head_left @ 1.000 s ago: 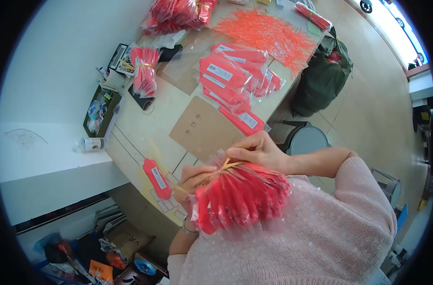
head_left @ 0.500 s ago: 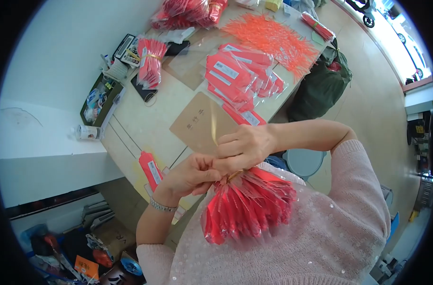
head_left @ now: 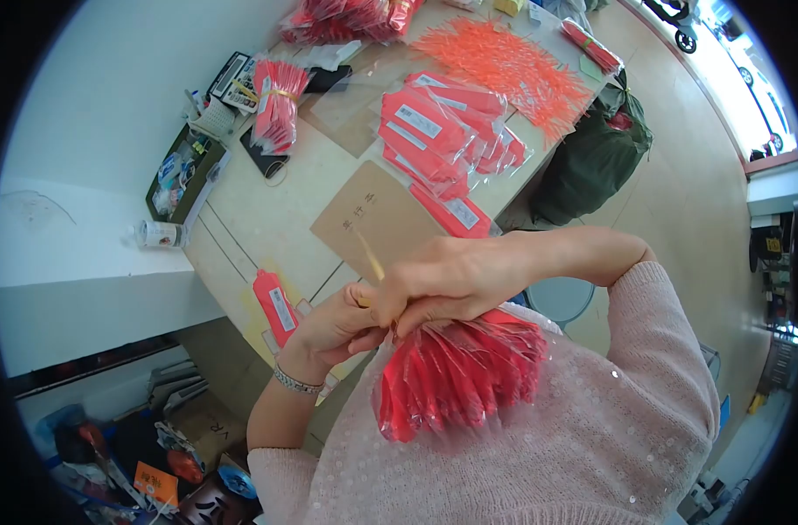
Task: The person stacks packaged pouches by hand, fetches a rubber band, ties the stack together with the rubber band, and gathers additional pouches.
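Against my chest hangs a fanned bundle of red packets in clear sleeves [head_left: 463, 376]. At the bundle's narrow gathered end, the fingers of my left hand [head_left: 331, 327] are closed around it. My right hand [head_left: 447, 278] lies over the same end, touching the left fingers, with its own fingers curled on a thin yellow band [head_left: 372, 260]. One end of this band sticks out past the knuckles; the rest is hidden by the hands. Beyond the hands lies a brown cardboard piece [head_left: 355, 214] with handwriting.
Loose sleeved red packets [head_left: 434, 131] lie on the table, with orange strips [head_left: 504, 70] behind. A banded bundle [head_left: 279, 105] rests near a black phone [head_left: 263, 156]. One red packet [head_left: 275, 306] is at the near edge. A dark green bag [head_left: 587, 171] stands right.
My right hand has turned and moved down onto the gathered end, covering the band around it. The band's free end now sticks out lower and shorter. My left hand keeps its hold.
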Motion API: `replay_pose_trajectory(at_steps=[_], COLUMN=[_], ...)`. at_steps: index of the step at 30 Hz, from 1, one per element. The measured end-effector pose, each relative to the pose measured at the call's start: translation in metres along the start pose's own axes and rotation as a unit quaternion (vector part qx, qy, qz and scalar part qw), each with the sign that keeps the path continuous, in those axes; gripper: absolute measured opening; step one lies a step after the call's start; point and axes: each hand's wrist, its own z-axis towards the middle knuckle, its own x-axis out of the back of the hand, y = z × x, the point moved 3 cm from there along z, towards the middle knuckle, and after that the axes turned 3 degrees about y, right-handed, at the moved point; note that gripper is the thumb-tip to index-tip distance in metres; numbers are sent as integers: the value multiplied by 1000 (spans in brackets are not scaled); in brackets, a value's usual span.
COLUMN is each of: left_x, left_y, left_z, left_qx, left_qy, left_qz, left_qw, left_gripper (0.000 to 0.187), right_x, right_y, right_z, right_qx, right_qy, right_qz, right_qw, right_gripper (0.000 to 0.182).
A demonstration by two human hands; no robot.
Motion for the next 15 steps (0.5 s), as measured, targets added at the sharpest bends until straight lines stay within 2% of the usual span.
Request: replay_pose_trajectory(at_steps=[3, 6, 7, 8, 11, 13, 14, 15], left_x=[7, -2, -8, -13, -18, -32, -37, -40], left_y=[-9, 2, 9, 15, 24, 35, 38, 40], left_z=[2, -9, -15, -19, -24, -29, -31, -32], left_qx=[-14, -20, -24, -28, -55, -139, -181, -266], left_qy=[-2, 35, 48, 61, 89, 124, 140, 151], left_qz=[-16, -4, 25, 54, 139, 239, 287, 398], left_qw=[1000, 999, 998, 996, 985, 953, 930, 865], left_gripper=[13, 11, 10, 10, 11, 8, 7, 7], right_x=[-1, 9, 10, 7, -6, -8, -8, -7], right_y=[-7, 4, 11, 19, 49, 44, 48, 47], right_z=[11, -4, -6, -11, -31, -30, -31, -30], right_qx=[158, -4, -75, -145, -251, -359, -346, -323], right_qy=[-103, 44, 161, 272, 261, 168, 92, 75], right_qz=[-139, -108, -15, 77, 130, 285, 266, 245], right_qw=[972, 993, 984, 948, 923, 873, 895, 911], right_gripper=[17, 19, 21, 24, 29, 22, 19, 18])
